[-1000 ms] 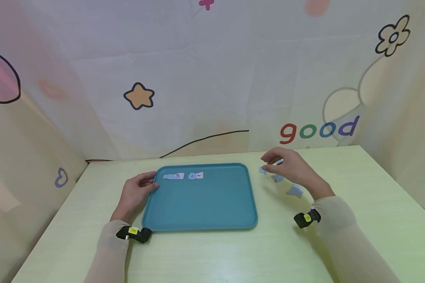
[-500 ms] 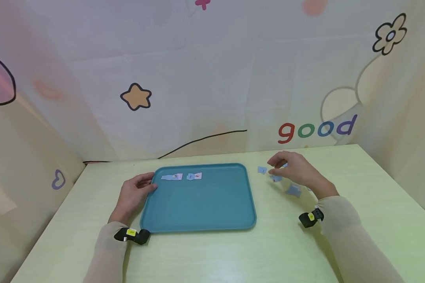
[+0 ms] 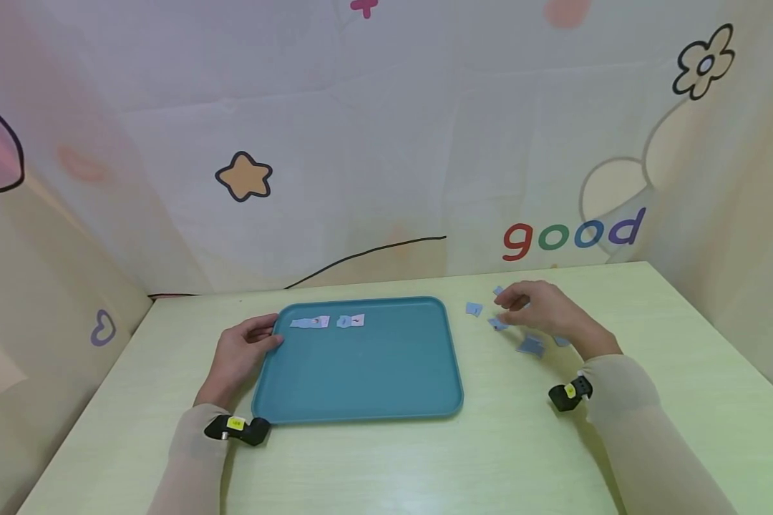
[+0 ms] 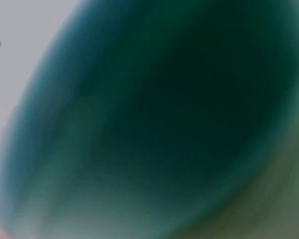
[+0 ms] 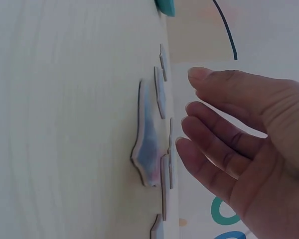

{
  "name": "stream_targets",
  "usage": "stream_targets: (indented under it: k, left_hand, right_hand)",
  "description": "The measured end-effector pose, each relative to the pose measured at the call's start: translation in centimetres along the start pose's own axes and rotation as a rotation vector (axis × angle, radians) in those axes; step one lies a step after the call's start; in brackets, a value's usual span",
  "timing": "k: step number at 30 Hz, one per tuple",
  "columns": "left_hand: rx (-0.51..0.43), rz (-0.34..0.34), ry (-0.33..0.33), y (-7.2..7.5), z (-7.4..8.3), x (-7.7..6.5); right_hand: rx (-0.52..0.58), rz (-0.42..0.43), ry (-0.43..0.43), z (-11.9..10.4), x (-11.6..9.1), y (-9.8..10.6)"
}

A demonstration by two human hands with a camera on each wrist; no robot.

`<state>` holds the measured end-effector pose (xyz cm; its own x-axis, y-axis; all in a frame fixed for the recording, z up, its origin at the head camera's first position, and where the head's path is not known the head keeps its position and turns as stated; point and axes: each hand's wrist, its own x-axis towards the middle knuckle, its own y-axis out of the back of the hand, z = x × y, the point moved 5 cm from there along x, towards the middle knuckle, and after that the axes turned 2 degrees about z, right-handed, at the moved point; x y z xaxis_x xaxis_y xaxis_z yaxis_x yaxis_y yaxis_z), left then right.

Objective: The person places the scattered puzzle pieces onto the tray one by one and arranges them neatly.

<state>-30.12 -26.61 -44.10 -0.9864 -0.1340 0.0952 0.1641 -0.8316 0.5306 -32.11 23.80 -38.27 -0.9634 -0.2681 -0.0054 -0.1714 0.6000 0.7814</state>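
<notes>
My left hand (image 3: 240,359) holds the left rim of a blue-green tray (image 3: 361,386), thumb over the edge. The left wrist view is mostly a dark teal blur. Inside the tray, near its far edge, lie two short joined strips of flat puzzle pieces, a longer strip (image 3: 309,322) and a shorter strip (image 3: 351,321), blue to pink with small printed marks. Right of the tray, my right hand (image 3: 544,311) hovers over loose puzzle pieces, fingers loosely bent and nothing between them. Below it lies a larger grey-blue piece (image 5: 147,142); a small blue piece (image 3: 474,309) is nearest the tray.
Another loose piece (image 3: 561,341) lies under the right wrist, partly hidden. The pale wooden table (image 3: 386,465) ends at a printed cloth backdrop (image 3: 361,179) behind, with cloth sides at left and right.
My right hand has drawn back rightward from the small blue piece nearest the tray, uncovering it and another piece farther back. The left hand keeps its place at the tray rim.
</notes>
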Motion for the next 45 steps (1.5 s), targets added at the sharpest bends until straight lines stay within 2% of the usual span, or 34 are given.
stream_targets:
  k: [10,23,45]
  left_hand:
    - [0.001,0.006,-0.002,-0.1,0.1,-0.1]
    - [0.007,-0.007,0.007,-0.1,0.0,0.0]
    - [0.004,-0.005,0.008,-0.1,0.0,0.0]
  right_hand:
    - [-0.015,-0.05,-0.014,1.2,0.5,-0.9]
    - [-0.026,-0.08,-0.025,1.3,0.6,-1.0]
    - [-0.059,-0.069,-0.047,1.3,0.7,-1.0]
